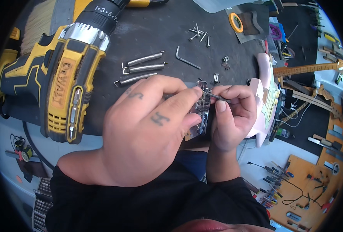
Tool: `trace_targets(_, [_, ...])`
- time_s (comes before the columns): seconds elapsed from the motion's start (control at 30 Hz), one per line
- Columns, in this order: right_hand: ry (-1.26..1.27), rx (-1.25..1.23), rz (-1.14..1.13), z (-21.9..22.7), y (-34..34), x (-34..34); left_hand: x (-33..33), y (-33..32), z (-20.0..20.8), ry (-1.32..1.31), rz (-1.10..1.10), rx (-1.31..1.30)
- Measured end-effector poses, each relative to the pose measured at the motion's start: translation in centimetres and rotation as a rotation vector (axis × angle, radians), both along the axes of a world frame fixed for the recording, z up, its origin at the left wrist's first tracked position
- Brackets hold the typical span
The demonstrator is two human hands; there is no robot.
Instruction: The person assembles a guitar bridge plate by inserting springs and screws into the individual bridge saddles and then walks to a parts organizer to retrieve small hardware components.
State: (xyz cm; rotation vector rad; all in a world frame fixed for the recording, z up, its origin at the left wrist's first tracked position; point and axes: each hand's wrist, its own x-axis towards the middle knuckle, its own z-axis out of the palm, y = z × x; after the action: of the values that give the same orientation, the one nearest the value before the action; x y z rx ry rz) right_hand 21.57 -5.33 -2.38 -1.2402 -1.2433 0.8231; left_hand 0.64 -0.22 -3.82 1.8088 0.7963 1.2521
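My left hand (148, 116) is closed around a shiny metal guitar bridge (202, 125), its thumb and fingers pinching the left side. The bridge is held upright above the near edge of the dark bench, and my fingers hide part of it. In a pinch, my right hand (235, 116) holds a thin dark rod-shaped tool (217, 96), its tip against the upper part of the bridge. The tool's exact kind is hard to make out. Just beyond lie a small metal bridge saddle (216, 78) and another saddle piece (226, 63).
A yellow-black cordless drill (72, 73) lies at left. Coil springs (145, 68), an L-shaped hex key (187, 59) and several screws (200, 35) are spread on the bench (156, 34). A pale pink electric guitar (261, 112) stands to the right, near an orange tape roll (236, 22).
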Motion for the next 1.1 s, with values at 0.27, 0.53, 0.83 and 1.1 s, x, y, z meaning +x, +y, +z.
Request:
trace_targets(0.27, [0.005, 0.005, 0.017, -0.03, 0.01, 0.17, -0.16, 0.20, 0.19, 0.038, -0.012, 0.025])
trace_targets(0.53, [0.006, 0.017, 0.017, -0.14, 0.03, 0.07, -0.21, 0.18, -0.06, 0.032, -0.007, 0.059])
trace_targets(0.83, [0.041, 0.022, -0.009, 0.04, 0.19, -0.45, 0.16, -0.29, 0.35, 0.044, 0.030, -0.005])
trace_targets(1.1, [0.034, 0.037, -0.038, 0.03, 0.27, -0.69, -0.01, -0.48, 0.39, 0.038, 0.030, -0.007])
